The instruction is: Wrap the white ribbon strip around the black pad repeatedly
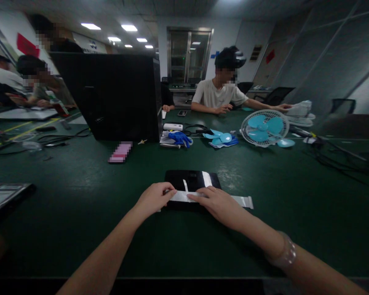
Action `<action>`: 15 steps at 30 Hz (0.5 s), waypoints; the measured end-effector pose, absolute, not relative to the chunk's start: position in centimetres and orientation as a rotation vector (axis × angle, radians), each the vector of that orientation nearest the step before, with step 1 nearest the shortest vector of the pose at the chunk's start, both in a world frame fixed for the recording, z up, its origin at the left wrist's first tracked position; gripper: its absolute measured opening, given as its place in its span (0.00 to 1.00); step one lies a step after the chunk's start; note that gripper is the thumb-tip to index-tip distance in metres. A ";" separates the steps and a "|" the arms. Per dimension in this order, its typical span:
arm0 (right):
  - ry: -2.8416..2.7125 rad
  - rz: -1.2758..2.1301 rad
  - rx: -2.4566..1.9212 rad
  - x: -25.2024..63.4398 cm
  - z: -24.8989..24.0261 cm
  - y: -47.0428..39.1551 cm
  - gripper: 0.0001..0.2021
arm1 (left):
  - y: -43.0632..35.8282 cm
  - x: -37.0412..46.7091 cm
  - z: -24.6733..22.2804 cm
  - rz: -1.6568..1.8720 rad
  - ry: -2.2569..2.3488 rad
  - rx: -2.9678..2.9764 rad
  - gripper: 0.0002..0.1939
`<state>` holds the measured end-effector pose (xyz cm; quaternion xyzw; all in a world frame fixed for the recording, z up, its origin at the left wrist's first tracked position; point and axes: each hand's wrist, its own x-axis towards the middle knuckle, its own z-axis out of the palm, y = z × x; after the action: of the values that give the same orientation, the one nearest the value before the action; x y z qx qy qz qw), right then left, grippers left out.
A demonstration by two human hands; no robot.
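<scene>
A flat black object (175, 177), perhaps a case or tablet, lies on the green table (135, 250) in front of me. Across its near part runs a white strip with fine lines (181, 196), its right end reaching past the black edge. My left hand (153, 199) pinches the strip's left end between thumb and fingers. My right hand (217, 201) lies over the strip's middle with fingers spread, the index fingertip resting on it. A short white tab (185, 185) stands up from the strip between my hands. A glossy white patch shows on the black surface.
Behind stand a black computer case (110, 96), a pink phone (120, 152), blue gloves (180, 139), blue fan blades (219, 137) and a fan (264, 128). Cables (332, 151) lie at right. A person (217, 95) sits opposite, one hand on plastic-wrapped items.
</scene>
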<state>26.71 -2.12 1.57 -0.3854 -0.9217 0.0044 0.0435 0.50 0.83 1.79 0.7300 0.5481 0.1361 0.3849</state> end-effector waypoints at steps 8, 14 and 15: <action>-2.851 -0.087 -1.214 27.5 1.1 -2.7 0.30 | 0.4 0.8 2.1 0.259 1.591 2.228 0.20; -2.855 -0.021 -1.240 26.9 2.0 -3.3 0.27 | 0.8 1.0 1.7 0.162 1.626 2.252 0.17; -2.854 -0.022 -1.233 26.7 2.3 -3.4 0.25 | 0.8 1.0 1.6 0.160 1.629 2.249 0.17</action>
<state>26.75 -3.36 2.25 -0.3965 -0.9179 -0.0070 0.0162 1.01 0.82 1.64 0.7954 0.5763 0.0567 0.1789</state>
